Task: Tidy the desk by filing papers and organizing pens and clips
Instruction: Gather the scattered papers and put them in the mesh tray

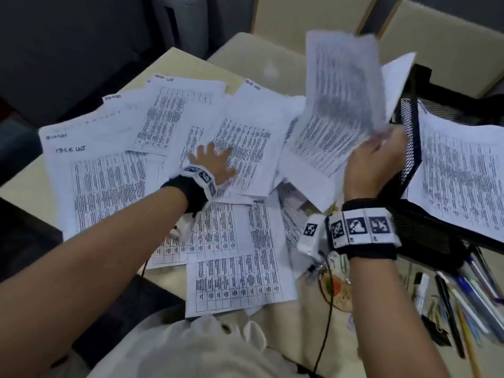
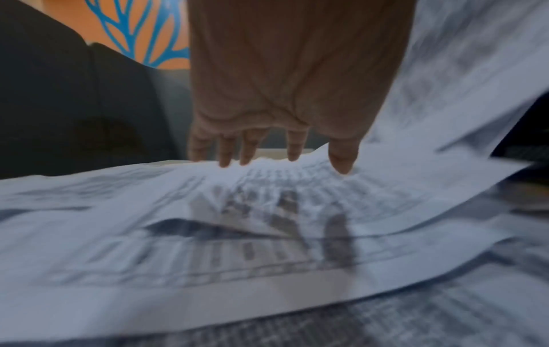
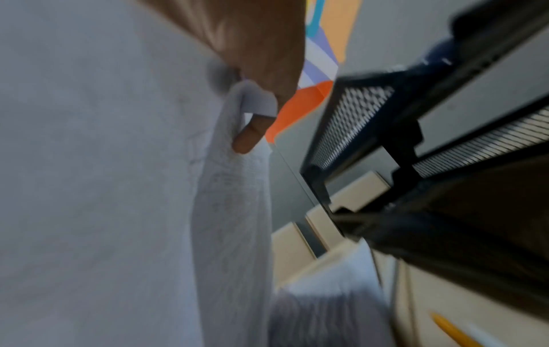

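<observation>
Paper sheets (image 1: 344, 85) beside tray (image 1: 409, 148) edge

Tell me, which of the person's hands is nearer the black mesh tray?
Right. The right hand holds lifted sheets right beside the black mesh tray; the left hand lies spread on the papers mid-desk, well away from it.

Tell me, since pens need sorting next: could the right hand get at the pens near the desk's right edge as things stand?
Probably not yet. The right hand grips a raised sheet beside the mesh tray; the pens lie uncovered on the desk, so freeing the fingers should open the way.
</observation>
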